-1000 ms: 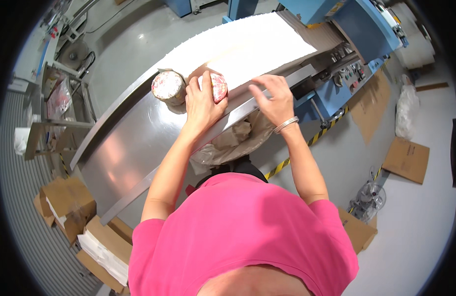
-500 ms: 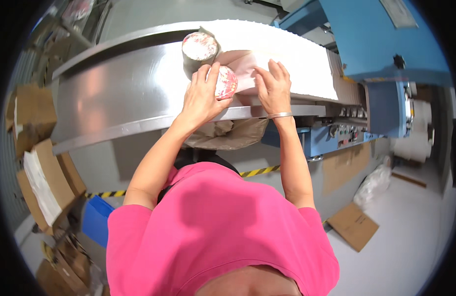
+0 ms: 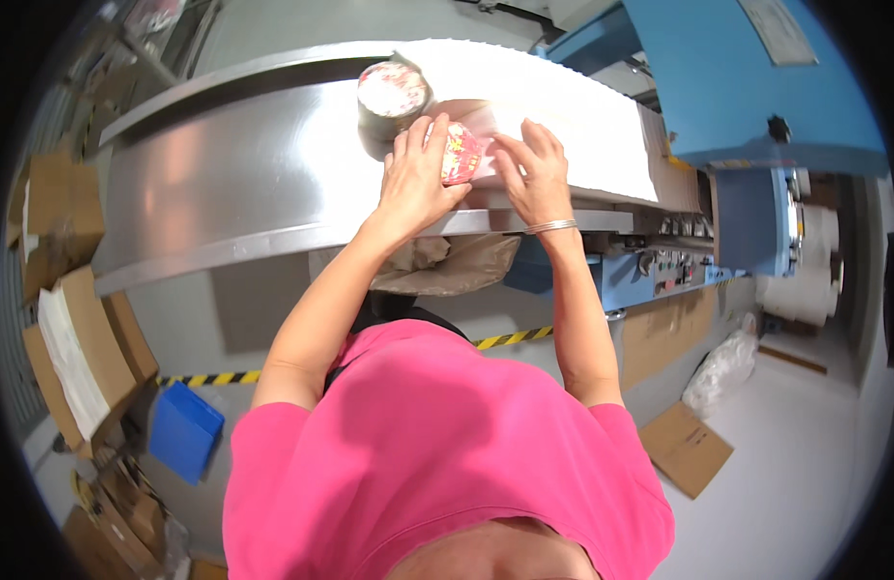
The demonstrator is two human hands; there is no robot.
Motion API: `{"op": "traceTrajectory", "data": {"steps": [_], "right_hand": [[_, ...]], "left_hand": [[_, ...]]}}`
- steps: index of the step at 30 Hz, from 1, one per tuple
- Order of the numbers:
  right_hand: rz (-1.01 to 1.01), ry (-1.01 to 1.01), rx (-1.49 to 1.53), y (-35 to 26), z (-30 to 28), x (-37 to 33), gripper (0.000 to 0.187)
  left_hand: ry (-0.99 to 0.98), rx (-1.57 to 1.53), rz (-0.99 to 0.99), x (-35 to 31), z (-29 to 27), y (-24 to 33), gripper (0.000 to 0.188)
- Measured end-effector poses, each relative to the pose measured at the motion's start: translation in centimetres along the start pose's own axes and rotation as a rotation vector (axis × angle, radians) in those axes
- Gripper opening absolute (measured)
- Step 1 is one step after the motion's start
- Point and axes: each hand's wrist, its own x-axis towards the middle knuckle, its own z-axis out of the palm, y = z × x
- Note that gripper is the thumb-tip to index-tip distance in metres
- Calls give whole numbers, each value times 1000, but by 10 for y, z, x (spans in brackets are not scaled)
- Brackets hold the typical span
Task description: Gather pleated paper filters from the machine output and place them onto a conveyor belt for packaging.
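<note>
My left hand (image 3: 415, 177) is curled over a rounded red-and-white printed packet (image 3: 461, 155) on the metal worktop, its thumb along the near side. Just to the right, my right hand (image 3: 536, 174), with a bracelet at the wrist, has thumb and fingers apart, next to a pale pink sheet (image 3: 486, 169) beside the packet. I cannot tell whether its fingertips touch that sheet. Beyond my left hand stands a dark-sided cylinder (image 3: 394, 89) with a speckled red-and-white top. A long row of white folded paper (image 3: 573, 116) lies along the worktop beyond my right hand.
The metal worktop (image 3: 244, 164) runs left with a raised rim. A blue machine (image 3: 747, 87) stands at the right, with a control panel (image 3: 674, 274) below. Under the worktop hangs a brownish bag (image 3: 457, 266). Cardboard boxes (image 3: 99, 358) and a blue bin (image 3: 184, 430) stand at the left.
My left hand and the printed packet have shifted slightly right, closer to my right hand. More of the packet's red side with yellow marks shows. My right hand has stayed nearly in place.
</note>
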Motion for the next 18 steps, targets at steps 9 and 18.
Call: {"op": "traceTrajectory", "data": {"steps": [9, 18], "right_hand": [[-44, 74, 244, -27, -41, -41, 18], [139, 202, -51, 40, -53, -56, 37]], "left_hand": [[-38, 61, 166, 15, 1, 9, 75], [-26, 455, 426, 23, 18, 32, 54]]}}
